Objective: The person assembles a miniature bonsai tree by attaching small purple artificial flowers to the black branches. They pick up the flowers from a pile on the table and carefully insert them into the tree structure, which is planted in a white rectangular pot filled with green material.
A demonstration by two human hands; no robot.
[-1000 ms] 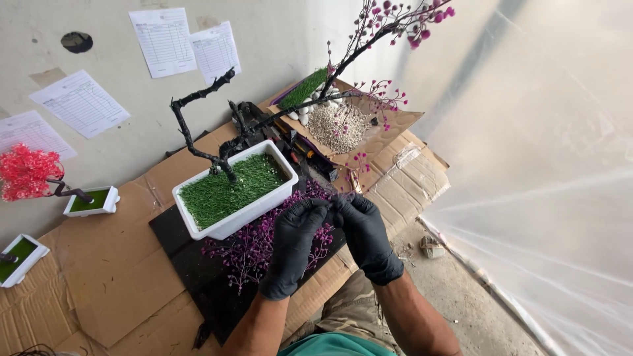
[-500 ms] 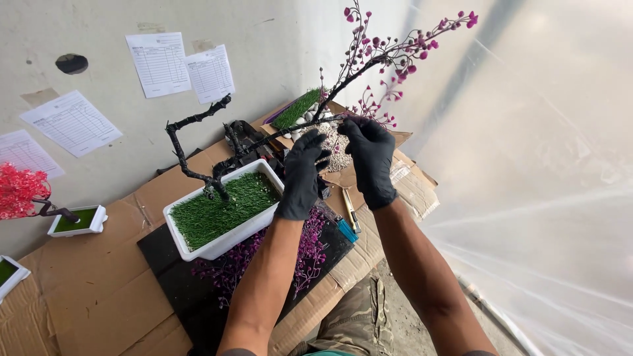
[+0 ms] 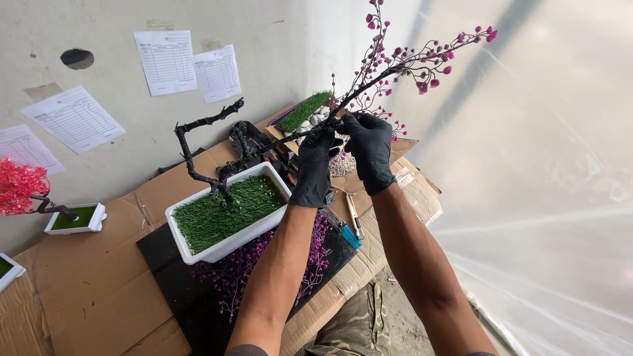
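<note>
Black-gloved hands fitting a blossom sprig to an artificial bonsai.

The left hand (image 3: 315,168) and right hand (image 3: 369,150), both in black gloves, had their fingers closed around the stem of a magenta blossom sprig (image 3: 415,62), holding it against the tip of the long black branch (image 3: 277,142) well above the white rectangular planter (image 3: 227,242). The dark trunk (image 3: 198,155) stood rooted in the planter's green turf, its other branches bare. More purple sprigs (image 3: 247,270) lay on the black mat (image 3: 165,264) under the planter, so the dressing seemed barely begun. A finished red-blossomed tree (image 3: 20,188) stood near the wall.
</note>
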